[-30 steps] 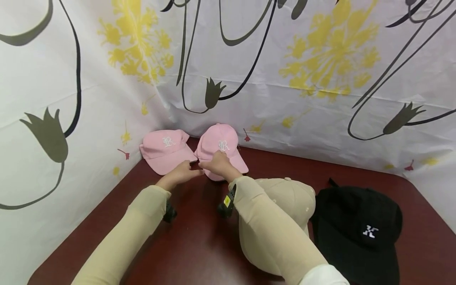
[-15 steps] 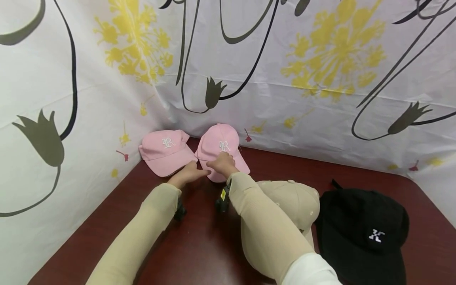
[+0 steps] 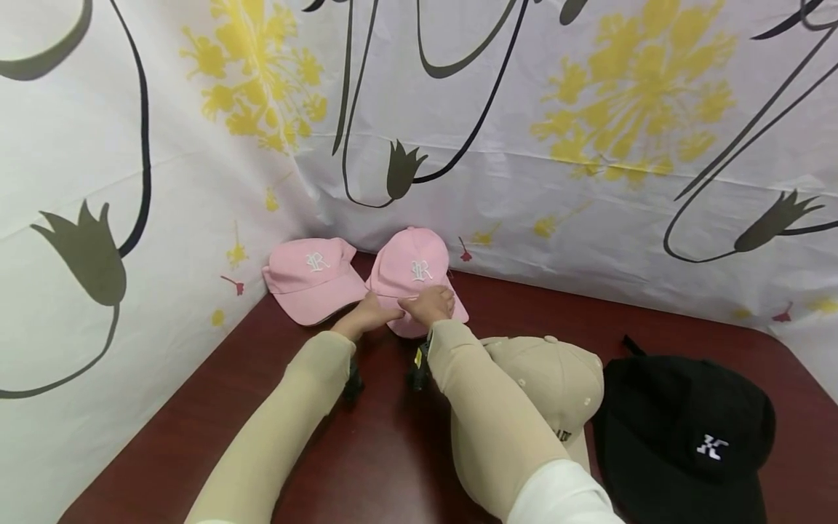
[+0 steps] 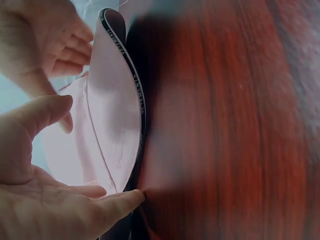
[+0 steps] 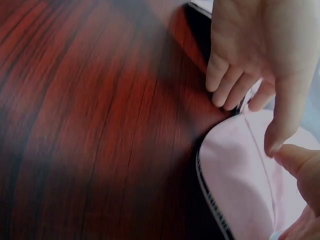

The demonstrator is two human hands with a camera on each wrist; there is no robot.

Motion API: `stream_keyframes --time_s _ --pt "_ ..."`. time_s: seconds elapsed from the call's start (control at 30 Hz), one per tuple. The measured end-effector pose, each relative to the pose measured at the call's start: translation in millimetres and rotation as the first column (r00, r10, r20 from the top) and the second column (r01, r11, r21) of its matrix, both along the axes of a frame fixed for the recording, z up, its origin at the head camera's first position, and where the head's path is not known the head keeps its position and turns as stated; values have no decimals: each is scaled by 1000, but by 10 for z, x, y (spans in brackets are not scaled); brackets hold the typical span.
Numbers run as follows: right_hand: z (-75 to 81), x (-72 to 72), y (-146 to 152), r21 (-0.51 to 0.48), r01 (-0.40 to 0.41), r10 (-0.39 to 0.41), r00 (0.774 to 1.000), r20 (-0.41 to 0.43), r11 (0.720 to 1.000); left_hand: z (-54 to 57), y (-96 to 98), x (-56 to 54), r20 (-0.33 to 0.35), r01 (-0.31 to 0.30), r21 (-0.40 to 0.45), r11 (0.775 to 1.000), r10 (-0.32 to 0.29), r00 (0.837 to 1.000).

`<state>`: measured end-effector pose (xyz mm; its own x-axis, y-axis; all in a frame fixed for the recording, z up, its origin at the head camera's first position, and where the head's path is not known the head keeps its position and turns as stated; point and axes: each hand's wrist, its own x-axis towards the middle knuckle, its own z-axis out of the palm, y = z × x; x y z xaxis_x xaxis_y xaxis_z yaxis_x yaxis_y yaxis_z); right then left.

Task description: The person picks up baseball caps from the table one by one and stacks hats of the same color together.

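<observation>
Two pink caps with white letters stand by the back wall. My left hand [image 3: 368, 314] is at the left side of the right-hand pink cap [image 3: 412, 251], beside the left-hand pink cap [image 3: 314, 280]. In the left wrist view its fingers [image 4: 95, 212] lie extended by the brim's edge, thumb apart. My right hand [image 3: 428, 304] is over the right-hand cap's brim [image 4: 115, 115], fingers loosely bent, with the cap not gripped between finger and thumb. In the right wrist view the thumbs are close together above the cap; most of the right hand's fingers are out of sight.
A beige cap [image 3: 556, 378] lies partly under my right forearm. Right of it is a black cap [image 3: 684, 429] with a white emblem. All rest on a dark red wooden table [image 3: 366, 451]. Patterned white cloth [image 3: 497, 182] walls the back and left.
My left hand has moved right, from between the caps to the right-hand pink cap. My right hand has shifted slightly right over its brim. The view has shifted a little; the caps look unmoved.
</observation>
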<state>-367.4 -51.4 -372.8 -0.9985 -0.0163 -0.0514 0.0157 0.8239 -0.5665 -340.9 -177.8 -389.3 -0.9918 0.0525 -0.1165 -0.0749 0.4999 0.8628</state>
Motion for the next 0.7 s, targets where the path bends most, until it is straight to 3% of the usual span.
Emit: stream_keyframes --time_s 0.1,0.27,0.33,0.37,0.4,0.5,0.57,0.63,0.7 --pt "-61 -50 59 1 20 -20 1000 2 1000 -25 44 -38 -20 2 4 1000 -2 1000" --pt "-27 -53 94 13 38 -38 999 26 999 -93 80 -124 -45 -3 30 1000 5 999" --pt "-21 -56 96 13 58 -58 997 42 998 -297 44 -323 -66 -9 26 1000 11 998" --pt "-105 -120 94 14 77 -77 997 19 997 -429 22 -441 -86 -16 10 1000 17 996" --pt "-117 -128 94 13 92 -93 995 21 996 -486 14 -503 -86 -24 3 1000 24 996" --pt "-123 -123 76 30 125 -126 992 28 992 -422 53 -465 -46 -71 -3 997 71 996" --pt "-92 -73 70 48 138 -140 990 28 989 -242 105 -309 2 -105 -2 994 105 994" --pt "35 55 69 65 132 -137 989 62 989 -169 125 -227 2 -125 8 992 125 992" --pt "58 99 78 62 134 -138 988 69 989 -210 122 -250 -6 -144 3 990 144 990"
